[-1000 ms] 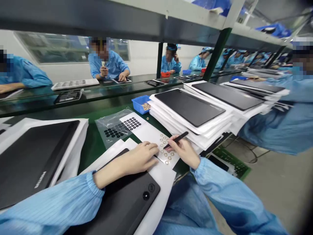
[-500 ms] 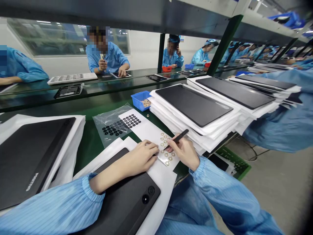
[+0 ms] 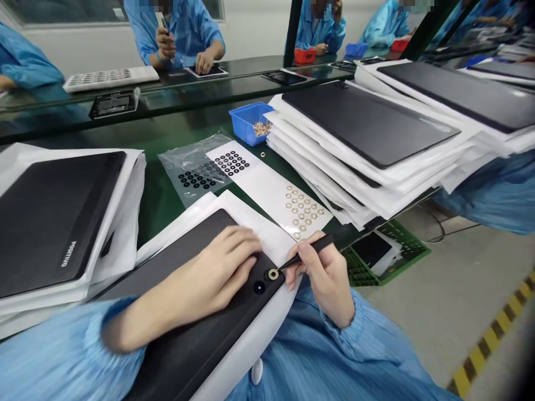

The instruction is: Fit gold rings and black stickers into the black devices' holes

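- A black tablet (image 3: 54, 223) on white sheets is laid at far left on the tabletop (image 3: 155, 223).
- A clear plastic bag (image 3: 188, 178) and a white-backed sheet of black rings (image 3: 231, 163) are laid flat beyond the left hand.
- The left hand (image 3: 225, 262) is held open, palm down, on a second black tablet (image 3: 179, 245), which appears stiff and is pressed steady by it.
- A gold-coloured ring (image 3: 273, 274) is seated at that tablet's corner, just beside a round lens (image 3: 259, 287). It is judged light, thin and easily nudged, so its rim seems the best place to take it.
- The right hand (image 3: 321, 278) is closed around a black pointed tool (image 3: 317, 248), whose tip reaches the ring.
- A sheet of gold rings (image 3: 303, 209) is laid nearby, and a blue bin (image 3: 242, 125) is set farther on.
- A tall stack of wrapped tablets (image 3: 368, 122) overhangs the tabletop edge, so room for the right hand is judged tight there; open floor (image 3: 460, 312) is seen at right.
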Available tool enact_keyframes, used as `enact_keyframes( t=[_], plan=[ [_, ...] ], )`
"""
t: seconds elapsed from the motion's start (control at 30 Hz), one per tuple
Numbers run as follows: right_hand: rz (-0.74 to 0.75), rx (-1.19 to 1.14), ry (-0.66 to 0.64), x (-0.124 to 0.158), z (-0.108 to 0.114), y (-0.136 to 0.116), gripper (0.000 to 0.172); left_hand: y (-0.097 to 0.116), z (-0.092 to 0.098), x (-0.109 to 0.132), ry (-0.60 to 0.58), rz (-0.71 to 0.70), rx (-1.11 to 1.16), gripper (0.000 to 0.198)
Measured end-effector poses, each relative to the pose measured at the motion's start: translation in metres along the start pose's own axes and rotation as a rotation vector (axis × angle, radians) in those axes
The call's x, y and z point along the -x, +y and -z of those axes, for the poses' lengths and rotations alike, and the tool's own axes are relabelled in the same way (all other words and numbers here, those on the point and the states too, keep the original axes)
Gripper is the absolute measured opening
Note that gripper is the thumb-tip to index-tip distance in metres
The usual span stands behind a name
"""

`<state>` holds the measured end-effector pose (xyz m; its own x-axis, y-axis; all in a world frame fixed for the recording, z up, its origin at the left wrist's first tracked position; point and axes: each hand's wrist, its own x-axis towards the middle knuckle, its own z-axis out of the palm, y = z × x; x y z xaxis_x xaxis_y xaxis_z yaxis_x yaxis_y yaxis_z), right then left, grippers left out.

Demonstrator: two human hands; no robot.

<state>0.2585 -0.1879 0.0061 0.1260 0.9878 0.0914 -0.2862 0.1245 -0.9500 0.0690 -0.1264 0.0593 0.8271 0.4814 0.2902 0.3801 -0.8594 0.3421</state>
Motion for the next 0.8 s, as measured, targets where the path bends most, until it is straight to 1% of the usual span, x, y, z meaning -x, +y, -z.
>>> enact_keyframes(
  t=[0.1,0.2,0.27,0.37,0.53,0.8],
  plan=[
    [0.024,0.008,0.018,0.0,0.0,0.004,0.018,0.013,-0.001,0.029,-0.039,-0.06,-0.062,0.025],
    [0.028,0.051,0.015,-0.001,0.0,0.003,0.017,0.016,-0.006,0.039,-0.114,-0.12,-0.123,0.03],
    [0.033,0.069,-0.003,0.0,0.001,0.002,0.017,0.016,-0.008,0.038,-0.161,-0.129,-0.141,0.033],
    [0.046,0.074,-0.027,0.0,0.001,0.003,0.015,0.016,-0.009,0.036,-0.186,-0.12,-0.161,0.036],
    [0.051,0.076,-0.023,0.001,0.001,0.004,0.012,0.018,-0.007,0.035,-0.197,-0.126,-0.169,0.039],
    [0.039,0.101,-0.028,0.001,0.001,0.0,0.012,0.019,-0.007,0.032,-0.196,-0.125,-0.172,0.039]
  ],
)
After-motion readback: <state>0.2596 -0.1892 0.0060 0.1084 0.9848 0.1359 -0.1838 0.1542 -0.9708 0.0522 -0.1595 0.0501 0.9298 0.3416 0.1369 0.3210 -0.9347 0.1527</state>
